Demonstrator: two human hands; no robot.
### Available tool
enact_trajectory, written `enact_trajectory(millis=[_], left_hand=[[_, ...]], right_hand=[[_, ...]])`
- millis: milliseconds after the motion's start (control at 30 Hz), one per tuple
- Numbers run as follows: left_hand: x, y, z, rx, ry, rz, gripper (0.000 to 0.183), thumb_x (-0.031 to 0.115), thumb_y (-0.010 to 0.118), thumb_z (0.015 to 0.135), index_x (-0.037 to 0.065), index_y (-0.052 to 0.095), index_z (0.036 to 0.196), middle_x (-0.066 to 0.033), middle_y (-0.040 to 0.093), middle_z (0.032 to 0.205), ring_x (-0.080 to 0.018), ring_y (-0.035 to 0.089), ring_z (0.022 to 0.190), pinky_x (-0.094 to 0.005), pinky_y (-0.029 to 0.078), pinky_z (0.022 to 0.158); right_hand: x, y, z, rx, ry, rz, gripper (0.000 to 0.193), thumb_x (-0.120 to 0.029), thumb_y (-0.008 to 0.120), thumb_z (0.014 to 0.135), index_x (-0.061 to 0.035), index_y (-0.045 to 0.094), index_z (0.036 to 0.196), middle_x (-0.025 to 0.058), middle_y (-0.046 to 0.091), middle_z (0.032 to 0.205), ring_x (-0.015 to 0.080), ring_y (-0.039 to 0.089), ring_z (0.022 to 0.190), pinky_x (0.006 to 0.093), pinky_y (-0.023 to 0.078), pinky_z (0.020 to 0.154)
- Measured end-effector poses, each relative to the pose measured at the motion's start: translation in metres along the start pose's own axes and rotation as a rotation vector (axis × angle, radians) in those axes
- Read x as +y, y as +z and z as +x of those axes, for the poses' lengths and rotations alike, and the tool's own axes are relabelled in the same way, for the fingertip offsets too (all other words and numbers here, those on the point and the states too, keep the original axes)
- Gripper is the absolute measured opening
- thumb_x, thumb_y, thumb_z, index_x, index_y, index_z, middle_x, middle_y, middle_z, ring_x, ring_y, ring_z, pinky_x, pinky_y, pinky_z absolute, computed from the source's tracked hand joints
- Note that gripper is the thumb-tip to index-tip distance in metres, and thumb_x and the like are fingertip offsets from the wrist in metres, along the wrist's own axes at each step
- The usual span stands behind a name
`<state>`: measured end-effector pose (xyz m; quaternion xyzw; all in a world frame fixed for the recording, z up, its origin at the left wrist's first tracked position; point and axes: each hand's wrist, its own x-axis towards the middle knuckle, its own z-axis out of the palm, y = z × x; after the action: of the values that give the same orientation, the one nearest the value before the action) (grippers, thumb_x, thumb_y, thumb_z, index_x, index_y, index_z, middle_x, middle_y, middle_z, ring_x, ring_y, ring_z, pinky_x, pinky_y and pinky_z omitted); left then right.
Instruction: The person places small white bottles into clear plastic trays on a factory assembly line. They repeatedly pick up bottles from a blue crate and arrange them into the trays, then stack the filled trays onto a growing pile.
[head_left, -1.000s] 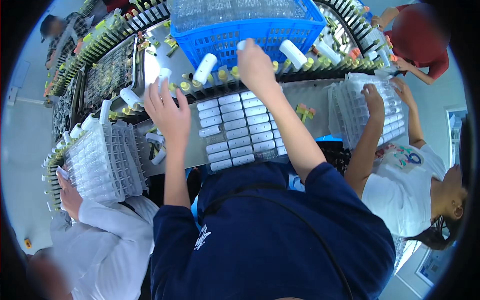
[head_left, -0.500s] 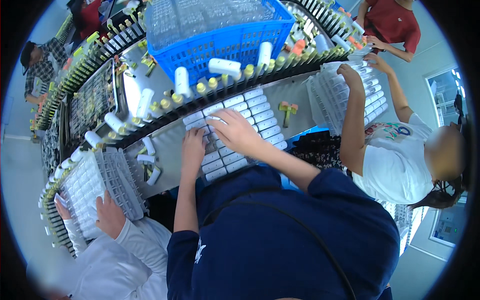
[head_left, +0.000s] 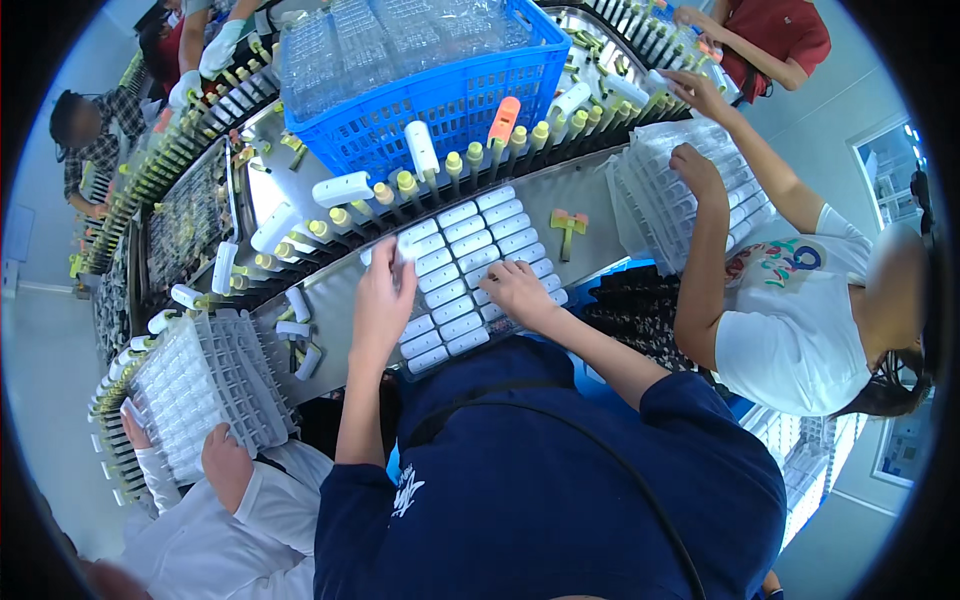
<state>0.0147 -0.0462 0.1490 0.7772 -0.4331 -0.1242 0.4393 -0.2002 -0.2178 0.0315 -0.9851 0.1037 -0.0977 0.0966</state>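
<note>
The table (head_left: 595, 195) is gray metal, and in its near middle the white blocks (head_left: 470, 244) lie in neat rows, packed side by side. The person's left hand (head_left: 383, 305) is over the left side of the rows, with its thumb and fingers up close to a blurry white spot; I cannot tell if it holds anything. The right hand (head_left: 522, 293) is on the right side of the rows, fingers bent down onto the blocks, and I cannot tell if it grips one. To the right, a green stick with an orange top (head_left: 568, 230) lies on the metal. To the left, there is a little pile of white and green bits (head_left: 300, 328). Past the blocks, a line of pegs with yellow tops (head_left: 455, 163) runs across, and some pegs hold white pieces or an orange piece (head_left: 504, 119). Beyond them is a big blue basket (head_left: 425, 118) full of clear plastic trays (head_left: 400, 45). Piles of clear trays are also at the left (head_left: 180, 385) and right (head_left: 690, 170). A helper in white sleeves (head_left: 270, 505) is at the near left, and a helper in a white shirt (head_left: 770, 345) is at the right. A person in red (head_left: 775, 45) is at the far right. The room has pale walls and a window (head_left: 885, 178) on the right.
</note>
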Motion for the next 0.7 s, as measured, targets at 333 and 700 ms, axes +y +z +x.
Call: enact_trajectory(millis=[333, 700], left_hand=[[0.072, 0.048, 0.151, 0.327, 0.187, 0.278, 0.032, 0.026, 0.063, 0.105, -0.002, 0.065, 0.120, -0.0230, 0.072, 0.105, -0.0430, 0.069, 0.100, -0.0522, 0.055, 0.086], [0.033, 0.028, 0.128, 0.298, 0.146, 0.820, 0.061, 0.026, 0.079, 0.090, 0.009, 0.053, 0.143, -0.0094, 0.065, 0.119, -0.0346, 0.066, 0.103, -0.0456, 0.060, 0.078]], right_hand=[[0.004, 0.008, 0.003, -0.011, -0.114, -0.118, 0.022, -0.010, 0.065, 0.085, -0.0071, 0.068, 0.107, 0.0085, 0.058, 0.122, 0.0262, 0.059, 0.115, 0.0430, 0.048, 0.099], [0.013, 0.005, 0.008, -0.020, -0.221, -0.110, 0.021, -0.015, 0.064, 0.091, -0.0095, 0.068, 0.111, 0.0082, 0.060, 0.114, 0.0256, 0.061, 0.111, 0.0436, 0.050, 0.096]])
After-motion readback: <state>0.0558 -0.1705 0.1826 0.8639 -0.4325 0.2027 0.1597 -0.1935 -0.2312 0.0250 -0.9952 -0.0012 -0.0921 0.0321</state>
